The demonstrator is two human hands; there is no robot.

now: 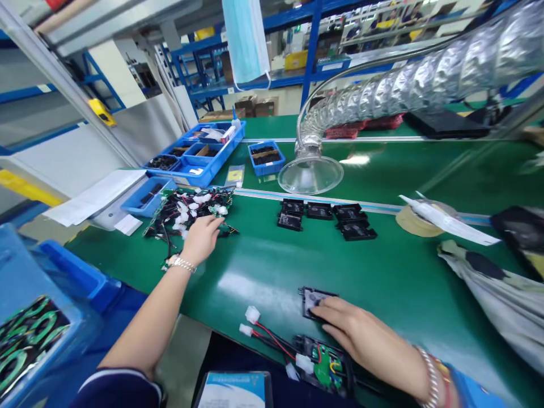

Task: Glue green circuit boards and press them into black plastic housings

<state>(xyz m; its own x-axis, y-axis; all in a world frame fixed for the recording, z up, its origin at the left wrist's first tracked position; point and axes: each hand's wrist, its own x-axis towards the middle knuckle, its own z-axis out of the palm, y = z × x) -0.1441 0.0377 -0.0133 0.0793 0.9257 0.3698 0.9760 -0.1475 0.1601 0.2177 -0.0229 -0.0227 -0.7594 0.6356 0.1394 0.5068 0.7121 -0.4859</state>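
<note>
Wire harnesses (191,212) lie in a tangled heap on the green tabletop (263,289), black leads and white connectors mixed together; the left hand (200,239) rests at the heap's near edge, its fingers (215,222) stretched and a little spread, their tips on the wires, with no clear pinch; a watch (182,264) circles that wrist; the right hand (355,334) lies well apart from the heap, nearer the person, its fingers together and laid over a black case (314,300) with a pale label, touching it without pinching; just beside that hand, a board (325,365) in a black housing trails red and black leads to white connectors (253,314); black covers (325,218) sit in a loose group right of the heap; a blue tray (147,195) stands just beside the heap on its far left; papers (96,195) lie left of the heap; a divided blue tray (193,156) and a small blue tray (266,157) sit beyond it; a clear hood (310,174) on a silver duct (408,93) stands beyond and right of the heap; a tape roll (419,221) lies far to its right; a blue crate (38,340) sits left of the heap, nearer the person.
</note>
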